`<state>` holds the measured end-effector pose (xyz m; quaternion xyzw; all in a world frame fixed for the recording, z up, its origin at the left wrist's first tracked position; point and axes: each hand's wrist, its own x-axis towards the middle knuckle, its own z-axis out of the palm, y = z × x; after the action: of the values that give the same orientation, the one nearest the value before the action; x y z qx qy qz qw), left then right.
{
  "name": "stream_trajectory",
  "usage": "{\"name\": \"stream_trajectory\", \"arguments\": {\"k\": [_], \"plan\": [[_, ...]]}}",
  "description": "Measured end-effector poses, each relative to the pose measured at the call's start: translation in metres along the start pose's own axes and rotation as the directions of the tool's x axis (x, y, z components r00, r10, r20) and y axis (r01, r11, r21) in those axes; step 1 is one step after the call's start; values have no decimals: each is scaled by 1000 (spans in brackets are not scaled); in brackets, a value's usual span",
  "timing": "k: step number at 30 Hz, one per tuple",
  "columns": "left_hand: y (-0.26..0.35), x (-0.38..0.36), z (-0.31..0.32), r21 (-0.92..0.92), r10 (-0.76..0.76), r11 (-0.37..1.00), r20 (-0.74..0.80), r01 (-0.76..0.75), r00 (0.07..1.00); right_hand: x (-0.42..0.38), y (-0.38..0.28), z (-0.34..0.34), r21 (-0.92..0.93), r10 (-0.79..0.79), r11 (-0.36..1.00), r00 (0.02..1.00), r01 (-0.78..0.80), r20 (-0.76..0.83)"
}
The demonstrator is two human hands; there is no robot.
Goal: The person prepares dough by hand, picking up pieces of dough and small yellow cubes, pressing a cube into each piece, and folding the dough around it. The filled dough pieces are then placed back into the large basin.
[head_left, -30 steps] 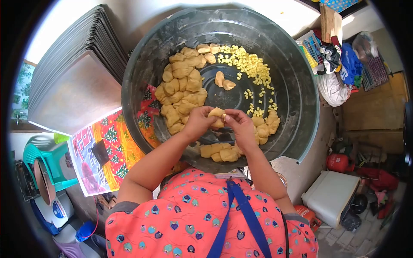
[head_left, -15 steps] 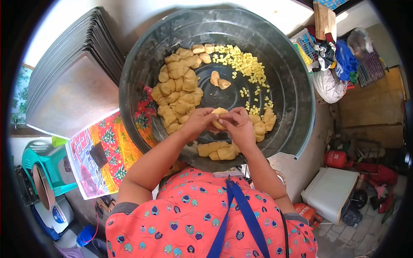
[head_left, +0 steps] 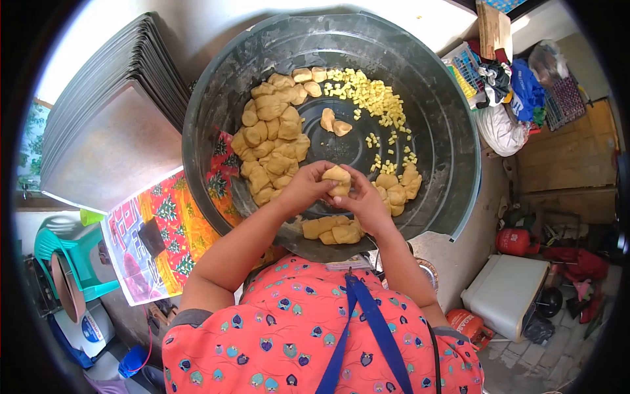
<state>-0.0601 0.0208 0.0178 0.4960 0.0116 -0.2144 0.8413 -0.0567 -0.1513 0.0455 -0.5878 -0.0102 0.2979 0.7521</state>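
Between my left hand (head_left: 307, 187) and my right hand (head_left: 365, 200) is a piece of tan dough (head_left: 337, 176), pinched by the fingers of both. They hold it over the near half of a large dark green round tub (head_left: 436, 121). A big heap of dough pieces (head_left: 272, 131) lies along the tub's left side. Small pale yellow cubes (head_left: 374, 98) are scattered at the upper right. Two small flattened dough pieces (head_left: 335, 123) rest near the middle. More dough lumps (head_left: 397, 194) sit just right of my right hand, and another dough group (head_left: 333, 230) lies below my hands.
A stack of metal trays (head_left: 118, 118) leans at the left, near a colourful printed sheet (head_left: 164, 230). A green plastic chair (head_left: 72, 256) stands lower left. On the right are a white box (head_left: 505, 295), an orange gas cylinder (head_left: 469, 326) and piled bags (head_left: 525, 88).
The dough in my fingers has turned and now shows a rounder, fuller side. My hands have shifted only slightly, staying over the same part of the tub.
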Motion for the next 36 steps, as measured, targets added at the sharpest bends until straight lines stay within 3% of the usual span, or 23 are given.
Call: {"name": "stream_trajectory", "arguments": {"k": [3,7,10,14,16,19,20,23,26,29,31,33,35,36], "plan": [[-2,1,0,80,-3,997,-48,6,999,4,13,-6,-298,-157,943,988,148,-8],[-1,0,-1,17,-32,999,-8,32,999,2,13,-12,-703,-349,671,937,237,-16],[-2,1,0,31,42,999,51,-43,998,3,3,-12,-373,-40,926,972,-50,-231],[-9,-1,1,235,85,968,8,-84,996,2,-4,-14,-243,31,967,983,-75,-180],[-4,-1,-1,278,39,960,-27,-30,999,2,-6,-12,-169,60,982,988,-84,-140],[-7,-1,-10,272,12,962,-42,0,999,-2,-5,-2,-400,-95,915,990,46,-104],[-9,1,-13,260,13,966,-39,-2,999,-1,-4,-1,-353,-96,934,988,48,-119],[6,-8,3,-29,59,998,-111,-62,992,3,2,-4,-242,-85,969,983,44,-163],[14,-7,5,-147,-51,988,-101,36,994,5,-2,-18,-206,-73,978,979,33,-190],[1,-1,-6,16,-27,1000,3,27,1000,6,1,-20,-285,-141,955,973,85,-183],[-6,1,-9,79,1,997,-2,-1,1000,8,10,-19,-493,-338,830,938,261,-73],[-6,-2,-5,106,-7,994,-14,8,1000,6,11,-17,-499,-323,832,942,240,-85],[5,-8,5,98,-39,994,-45,43,998,3,-1,-12,-299,-96,954,976,33,-198],[2,-6,3,128,-14,992,1,14,1000,0,-6,-10,-393,-143,918,972,60,-186]]}}
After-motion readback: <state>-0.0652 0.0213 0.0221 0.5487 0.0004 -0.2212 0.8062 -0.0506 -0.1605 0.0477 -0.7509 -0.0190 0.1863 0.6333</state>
